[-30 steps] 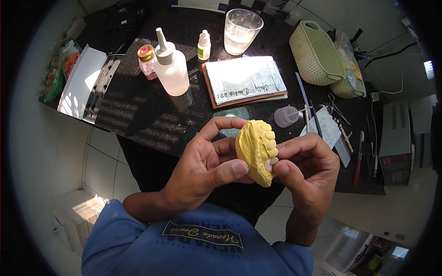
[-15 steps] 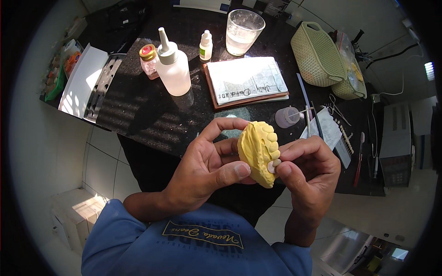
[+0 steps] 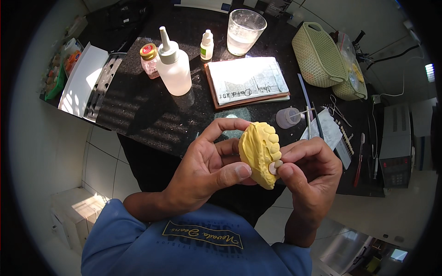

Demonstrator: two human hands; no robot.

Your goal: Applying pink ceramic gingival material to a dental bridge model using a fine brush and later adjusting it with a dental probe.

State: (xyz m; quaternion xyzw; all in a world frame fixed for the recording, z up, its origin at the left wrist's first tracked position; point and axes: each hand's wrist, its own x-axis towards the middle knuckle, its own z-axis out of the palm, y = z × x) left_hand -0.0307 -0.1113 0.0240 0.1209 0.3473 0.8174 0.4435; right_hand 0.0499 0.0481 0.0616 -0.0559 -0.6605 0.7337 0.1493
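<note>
A yellow dental cast (image 3: 254, 154), tilted with its row of teeth toward the right, is held above the table's near edge. My left hand (image 3: 200, 168) is closed around its left side, the thumb pressing in front and the fingers reaching behind. At the lower right end of the tooth row sits a small tooth-coloured crown (image 3: 278, 163) beside a pale, whitish tooth spot (image 3: 272, 169). My right hand (image 3: 313, 172) pinches this crown against the cast between thumb and index finger. Part of the crown is hidden by the fingertips.
Beyond the cast lie a notebook (image 3: 246, 78), a squeeze bottle (image 3: 175, 71), a pink jar (image 3: 149, 62), a dropper bottle (image 3: 206, 46) and a glass of liquid (image 3: 244, 34). To the right stand a small cup (image 3: 287, 118), woven baskets (image 3: 317, 55), scissors (image 3: 340, 110) and a grey device (image 3: 396, 142).
Almost nothing differs. Both hands and the cast sit very slightly further right in the picture, as do the things on the table; the grips look the same.
</note>
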